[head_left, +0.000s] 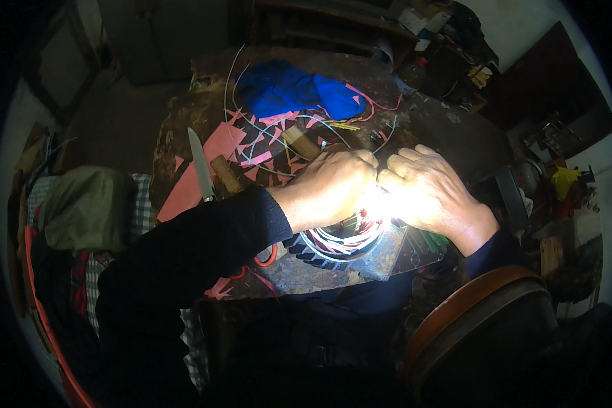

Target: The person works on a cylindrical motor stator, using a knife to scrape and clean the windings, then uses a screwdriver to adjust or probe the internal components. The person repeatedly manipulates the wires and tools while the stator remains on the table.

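Note:
My left hand (334, 182) and my right hand (432, 187) are both closed, knuckle to knuckle above a ribbed round metal housing wound inside with wire, like a motor stator (338, 249). Red and white wire ends rise inside it, just under my fingers. A strong glare between the hands washes out the fingertips, so what they pinch is hidden. A thin pale wire (328, 125) loops across the table and runs up to the back of my left hand. Scissors with red handles (270, 256) lie beside the housing, partly under my left forearm.
The worn table (173, 146) holds a knife (198, 160), two wooden blocks (299, 143), pink paper scraps (219, 145) and a bunched blue cloth (285, 88). A round orange-rimmed container (466, 306) stands near my right arm. A covered bundle (87, 207) sits at left.

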`<state>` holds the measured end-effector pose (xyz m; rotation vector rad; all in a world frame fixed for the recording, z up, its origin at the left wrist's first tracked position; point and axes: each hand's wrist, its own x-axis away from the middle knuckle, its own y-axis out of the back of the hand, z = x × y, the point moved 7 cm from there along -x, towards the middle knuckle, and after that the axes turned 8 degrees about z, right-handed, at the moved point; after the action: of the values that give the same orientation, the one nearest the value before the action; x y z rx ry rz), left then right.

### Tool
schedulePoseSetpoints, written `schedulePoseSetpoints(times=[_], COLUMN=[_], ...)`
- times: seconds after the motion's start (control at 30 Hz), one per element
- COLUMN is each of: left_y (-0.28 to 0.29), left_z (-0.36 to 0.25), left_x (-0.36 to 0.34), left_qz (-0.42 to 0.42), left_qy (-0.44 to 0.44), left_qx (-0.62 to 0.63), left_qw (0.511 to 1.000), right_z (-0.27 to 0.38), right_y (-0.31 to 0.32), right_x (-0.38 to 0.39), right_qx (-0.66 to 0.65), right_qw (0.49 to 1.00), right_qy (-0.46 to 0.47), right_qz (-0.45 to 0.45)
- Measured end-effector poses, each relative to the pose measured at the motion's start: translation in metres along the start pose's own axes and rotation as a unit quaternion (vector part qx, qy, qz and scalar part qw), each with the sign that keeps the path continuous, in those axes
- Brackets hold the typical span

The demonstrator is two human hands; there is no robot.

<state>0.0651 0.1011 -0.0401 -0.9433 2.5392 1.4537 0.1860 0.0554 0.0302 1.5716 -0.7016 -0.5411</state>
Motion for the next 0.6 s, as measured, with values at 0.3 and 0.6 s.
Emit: schedulePoseSetpoints(times=[0.3, 0.6], left_y=[-0.003, -0.008], left_z=[0.005, 0.018], left_x=[-0.005, -0.013], left_qz=[0.047, 0.139], left_qy=[-0.032, 0.078], left_qx=[0.106, 0.117], left_qw=[0.993, 0.980], right_z=[0.000, 0.011], right_y=[0.015, -0.003], right_x=[0.003, -0.001], right_qx=[-0.031, 0.055], right_qw=[0.998, 0.996], right_qy=[0.041, 0.061], right_qz=[-0.048, -0.038])
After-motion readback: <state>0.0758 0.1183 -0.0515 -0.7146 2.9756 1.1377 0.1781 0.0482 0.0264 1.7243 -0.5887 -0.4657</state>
